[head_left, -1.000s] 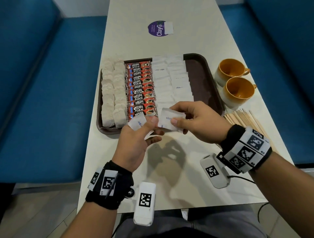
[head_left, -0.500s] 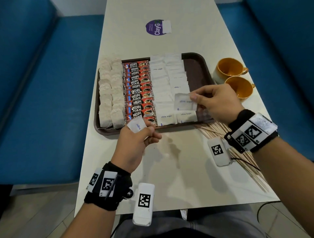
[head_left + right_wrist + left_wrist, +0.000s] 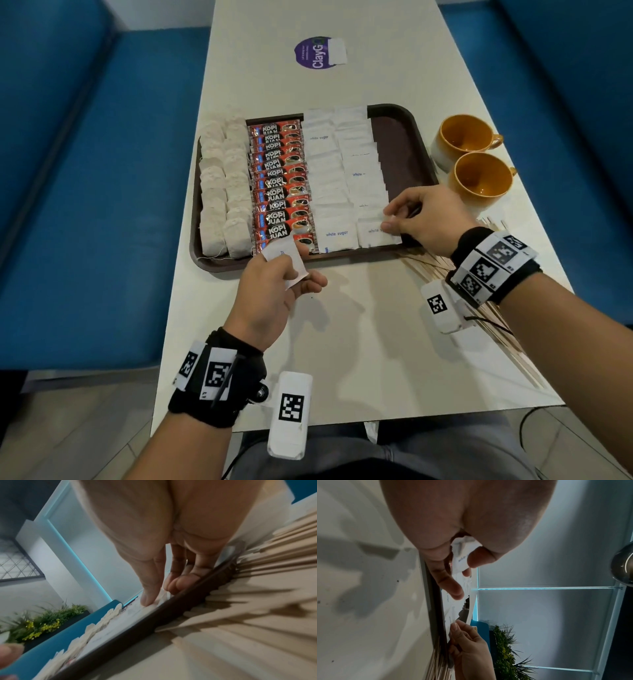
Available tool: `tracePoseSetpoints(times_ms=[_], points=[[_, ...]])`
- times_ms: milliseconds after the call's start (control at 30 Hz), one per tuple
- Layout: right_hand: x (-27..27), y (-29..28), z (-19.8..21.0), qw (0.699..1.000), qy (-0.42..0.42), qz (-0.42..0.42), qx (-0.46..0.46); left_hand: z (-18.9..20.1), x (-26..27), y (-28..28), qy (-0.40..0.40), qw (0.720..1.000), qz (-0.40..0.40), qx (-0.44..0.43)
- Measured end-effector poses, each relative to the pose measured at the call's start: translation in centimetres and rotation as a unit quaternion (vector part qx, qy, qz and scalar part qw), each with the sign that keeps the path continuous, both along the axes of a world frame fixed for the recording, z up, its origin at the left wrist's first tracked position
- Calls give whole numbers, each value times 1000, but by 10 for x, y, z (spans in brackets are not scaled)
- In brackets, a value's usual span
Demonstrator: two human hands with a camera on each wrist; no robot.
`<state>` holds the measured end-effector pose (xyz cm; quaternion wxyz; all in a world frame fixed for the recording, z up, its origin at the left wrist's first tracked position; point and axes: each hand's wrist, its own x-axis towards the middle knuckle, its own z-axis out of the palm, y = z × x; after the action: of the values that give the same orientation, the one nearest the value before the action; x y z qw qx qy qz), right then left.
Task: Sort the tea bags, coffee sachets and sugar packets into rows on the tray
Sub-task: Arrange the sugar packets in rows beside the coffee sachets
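Here, on a pale table [image 3: 359, 342] between blue benches [image 3: 85, 205], both hands' fingers seemingly pinch sugar packets [image 3: 284, 255].

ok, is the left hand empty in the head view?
No, the left hand pinches a white paper sugar packet between thumb and fingers, just short of the brown plastic tray.

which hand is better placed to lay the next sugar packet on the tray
Probably the left hand: it already pinches a sugar packet at the tray's near edge, beside the sugar rows. The right hand is busy, fingertips on a packet at the right sugar row's near end.
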<state>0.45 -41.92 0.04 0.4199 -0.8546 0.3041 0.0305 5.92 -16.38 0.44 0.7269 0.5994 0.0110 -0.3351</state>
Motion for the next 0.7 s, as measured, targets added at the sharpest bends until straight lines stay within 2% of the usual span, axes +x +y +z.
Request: tracePoseSetpoints(times_ms=[100,233,333,433,533,700], points=[[1,0,0,1000,-6,-1,-10,3,-1,-1,-12,1000,-17,-1],[2,8,17,996,-88,-9,9,2,-1,-5,-8,1000,-16,-14],[0,28,33,989,-118,52,77,-1,-2,-7,-7,1000,-6,-17],[-5,45,39,974,-112,105,168,1,-2,-9,-25,999,-6,-22],[-9,49,35,966,-101,147,186,3,-1,-9,-29,999,6,-33],[-13,48,28,964,-148,107,195,2,0,-10,-42,999,10,-21]])
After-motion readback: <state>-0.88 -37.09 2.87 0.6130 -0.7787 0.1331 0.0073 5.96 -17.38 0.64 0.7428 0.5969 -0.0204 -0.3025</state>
